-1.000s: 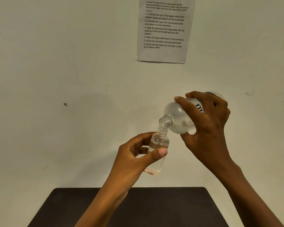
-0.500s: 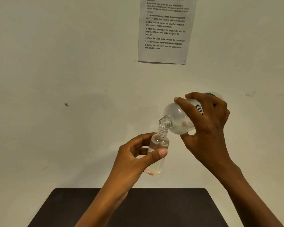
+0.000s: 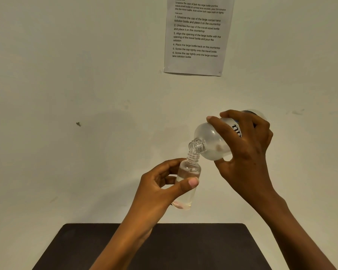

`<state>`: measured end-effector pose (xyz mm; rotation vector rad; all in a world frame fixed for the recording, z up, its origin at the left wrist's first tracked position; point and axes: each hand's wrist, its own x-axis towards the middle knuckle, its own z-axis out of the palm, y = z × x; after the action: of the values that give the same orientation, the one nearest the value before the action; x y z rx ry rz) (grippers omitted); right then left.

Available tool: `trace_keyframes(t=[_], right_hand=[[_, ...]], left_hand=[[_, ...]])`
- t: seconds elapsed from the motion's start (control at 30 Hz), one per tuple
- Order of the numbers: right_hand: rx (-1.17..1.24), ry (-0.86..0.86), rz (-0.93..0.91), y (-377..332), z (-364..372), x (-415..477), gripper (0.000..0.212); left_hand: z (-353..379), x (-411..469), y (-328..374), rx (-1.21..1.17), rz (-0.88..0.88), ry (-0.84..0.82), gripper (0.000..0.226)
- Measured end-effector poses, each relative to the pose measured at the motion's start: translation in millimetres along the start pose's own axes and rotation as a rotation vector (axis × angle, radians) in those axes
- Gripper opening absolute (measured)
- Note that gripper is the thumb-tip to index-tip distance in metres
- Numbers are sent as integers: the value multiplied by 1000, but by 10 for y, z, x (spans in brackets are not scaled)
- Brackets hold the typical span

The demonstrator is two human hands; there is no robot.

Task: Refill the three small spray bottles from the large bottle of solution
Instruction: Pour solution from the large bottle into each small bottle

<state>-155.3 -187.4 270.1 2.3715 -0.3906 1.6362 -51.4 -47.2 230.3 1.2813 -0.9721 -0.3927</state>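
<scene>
My left hand [image 3: 160, 193] grips a small clear spray bottle [image 3: 187, 184] with its cap off, held upright in the air above the table. Clear liquid fills most of it. My right hand [image 3: 244, 149] holds the large clear bottle of solution [image 3: 213, 143] tilted down to the left. Its open threaded mouth touches the small bottle's neck from above. A label with dark letters shows between my right fingers. The other small spray bottles and the caps are not in view.
A dark table [image 3: 183, 250] lies below my arms; only its far part shows. A pale wall [image 3: 66, 94] stands close behind it. A printed instruction sheet [image 3: 197, 36] is stuck on the wall above my right hand.
Both hands and both bottles hold nearly the same pose. The liquid level in the small bottle looks slightly higher.
</scene>
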Motion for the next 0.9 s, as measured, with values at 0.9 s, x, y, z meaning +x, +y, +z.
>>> trace_keyframes(t=[0.9], right_hand=[[-2,2,-9,17,20,-25,80]], left_hand=[[-2,-13,-31,-24,-11,-12,40]])
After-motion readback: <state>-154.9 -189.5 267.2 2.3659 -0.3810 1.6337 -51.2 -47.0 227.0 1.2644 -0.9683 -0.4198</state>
